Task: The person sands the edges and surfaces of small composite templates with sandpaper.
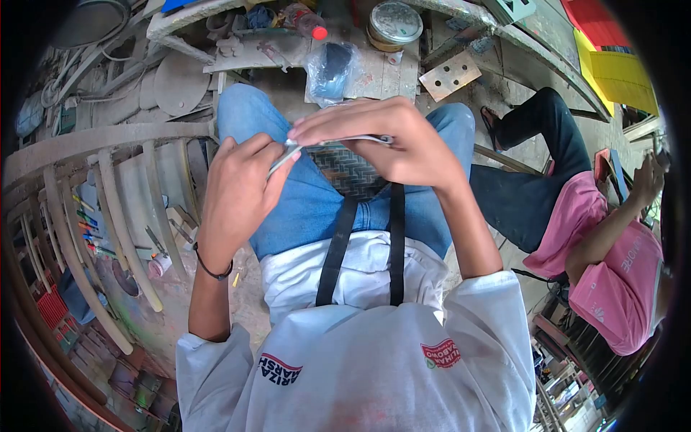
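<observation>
Partner: What do you have from over there?

Me: A thin grey piece (288, 155), just off the centre of my view toward 12 o'clock, above the jeans (270, 209). It's narrow and pale, mostly edge-on to me, with a small, dark-rimmed loop or curl at its right end. Whether it's one bent strip or two leaves, I can't tell — the fingers cover too much.

Partner: And the grip?

Me: Both hands are on it. I see the left hand (241, 183) closed, thumb and fingers pinching the short left stretch. The right hand (414, 144) is curled closed more loosely around the longer stretch: long fingers arched over the top, thumb side underneath, the piece between them. How hard it presses, I can't tell. The looped end sits inside that curl, near the palm.

Partner: Which way does it point?

Me: The long stretch lies nearly level, its looped end toward 3 o'clock. From where the fingertips meet, the short stretch slants down toward 7 or 8 — so the line breaks there. Beyond, toward 12, I've a plastic-wrapped bundle (332, 72) on a board.
</observation>
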`<state>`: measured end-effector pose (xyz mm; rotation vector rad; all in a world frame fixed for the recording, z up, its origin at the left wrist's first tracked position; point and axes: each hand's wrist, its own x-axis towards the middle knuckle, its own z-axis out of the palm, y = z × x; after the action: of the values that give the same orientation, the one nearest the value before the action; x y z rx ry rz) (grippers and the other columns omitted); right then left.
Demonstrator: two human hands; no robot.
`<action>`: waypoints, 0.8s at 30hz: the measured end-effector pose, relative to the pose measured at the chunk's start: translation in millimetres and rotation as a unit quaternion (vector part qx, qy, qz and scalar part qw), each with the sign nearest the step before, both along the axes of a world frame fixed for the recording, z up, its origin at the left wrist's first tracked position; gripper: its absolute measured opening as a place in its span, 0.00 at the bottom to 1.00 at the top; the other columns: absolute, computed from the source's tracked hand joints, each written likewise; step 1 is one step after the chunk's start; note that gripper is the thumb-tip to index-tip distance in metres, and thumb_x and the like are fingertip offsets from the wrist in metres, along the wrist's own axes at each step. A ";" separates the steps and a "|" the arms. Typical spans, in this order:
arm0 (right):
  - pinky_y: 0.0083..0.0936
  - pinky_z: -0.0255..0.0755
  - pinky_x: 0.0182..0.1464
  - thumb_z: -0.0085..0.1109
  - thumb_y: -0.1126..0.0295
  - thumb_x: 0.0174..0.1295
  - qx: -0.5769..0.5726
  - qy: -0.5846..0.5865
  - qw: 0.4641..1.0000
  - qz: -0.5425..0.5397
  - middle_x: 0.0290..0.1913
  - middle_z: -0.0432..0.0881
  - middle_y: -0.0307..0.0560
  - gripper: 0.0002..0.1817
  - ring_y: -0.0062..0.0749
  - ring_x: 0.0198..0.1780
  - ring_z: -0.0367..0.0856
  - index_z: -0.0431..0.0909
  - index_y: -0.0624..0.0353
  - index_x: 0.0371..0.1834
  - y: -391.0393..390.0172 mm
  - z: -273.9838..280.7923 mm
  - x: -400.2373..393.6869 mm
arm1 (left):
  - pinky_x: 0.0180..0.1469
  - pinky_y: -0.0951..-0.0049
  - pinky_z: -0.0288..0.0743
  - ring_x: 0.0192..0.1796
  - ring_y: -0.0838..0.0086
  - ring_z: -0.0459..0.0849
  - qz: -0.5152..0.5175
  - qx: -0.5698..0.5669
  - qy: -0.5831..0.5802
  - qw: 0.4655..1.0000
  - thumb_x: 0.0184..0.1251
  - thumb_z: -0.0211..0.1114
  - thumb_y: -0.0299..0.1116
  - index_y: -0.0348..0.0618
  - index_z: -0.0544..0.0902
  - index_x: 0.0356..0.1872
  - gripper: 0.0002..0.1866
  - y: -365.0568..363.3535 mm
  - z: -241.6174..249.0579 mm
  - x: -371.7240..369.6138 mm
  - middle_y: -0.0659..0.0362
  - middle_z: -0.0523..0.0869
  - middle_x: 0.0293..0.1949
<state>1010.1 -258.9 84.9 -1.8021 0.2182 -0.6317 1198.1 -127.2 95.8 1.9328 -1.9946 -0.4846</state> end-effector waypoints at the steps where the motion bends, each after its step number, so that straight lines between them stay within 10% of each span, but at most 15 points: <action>1: 0.42 0.76 0.61 0.47 0.92 0.37 -0.005 -0.002 1.000 -0.004 0.43 0.89 0.59 0.26 0.52 0.55 0.86 0.88 0.70 0.40 2.0 2.4 0.4 | 0.38 0.61 0.67 0.31 0.55 0.76 -0.004 -0.005 -0.002 1.000 0.60 0.67 0.30 0.37 0.84 0.36 0.07 -1.6 -0.6 3.4 0.52 0.81 0.32; 5: 0.38 0.75 0.61 0.52 0.90 0.45 0.114 -0.144 0.977 0.106 0.49 0.89 0.48 0.23 0.44 0.57 0.85 0.87 0.64 0.43 16.5 10.9 7.5 | 0.39 0.58 0.67 0.33 0.52 0.77 -0.011 -0.025 0.052 0.998 0.65 0.63 0.29 0.36 0.83 0.36 0.06 -0.4 -3.9 13.9 0.50 0.80 0.31; 9: 0.31 0.71 0.48 0.59 0.86 0.44 -0.187 -0.038 0.974 -0.123 0.57 0.86 0.39 0.28 0.32 0.65 0.80 0.86 0.53 0.52 27.9 -3.2 15.4 | 0.38 0.57 0.67 0.31 0.47 0.76 -0.001 -0.024 0.103 0.994 0.68 0.62 0.30 0.33 0.81 0.35 0.08 -10.3 -2.6 24.1 0.46 0.78 0.28; 24: 0.41 0.69 0.62 0.67 0.82 0.48 -0.235 -0.082 0.937 -0.244 0.65 0.80 0.48 0.30 0.43 0.72 0.71 0.81 0.55 0.59 56.4 -45.7 59.5 | 0.26 0.64 0.68 0.20 0.62 0.77 0.034 -0.006 0.190 0.981 0.73 0.62 0.36 0.28 0.77 0.28 0.18 -9.5 -13.7 49.1 0.47 0.76 0.21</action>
<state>1069.6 -202.5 39.2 -2.1520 0.4377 -1.2683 1247.3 -136.7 82.1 1.7368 -1.6789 -0.7582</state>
